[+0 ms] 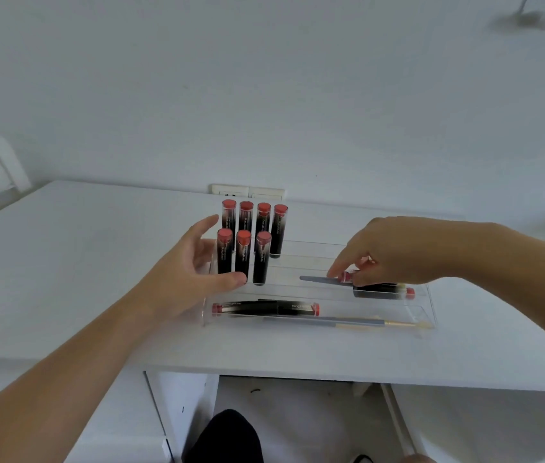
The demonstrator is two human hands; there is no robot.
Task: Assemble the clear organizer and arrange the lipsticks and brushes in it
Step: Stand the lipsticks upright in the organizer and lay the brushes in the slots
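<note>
Right hand (394, 252) pinches small red-capped lipstick (346, 276) over middle tier of clear organizer (426, 305), beside grey brush handle (322, 280). Left hand (194, 265) spread wide, fingers relaxed, thumb touching front row of upright lipsticks (242, 253) at organizer's left end. Second upright row (254, 222) stands behind. Lying lipsticks (264, 308) and long brush (348, 322) occupy front tier. Organizer sits on white desk (80, 262)
</note>
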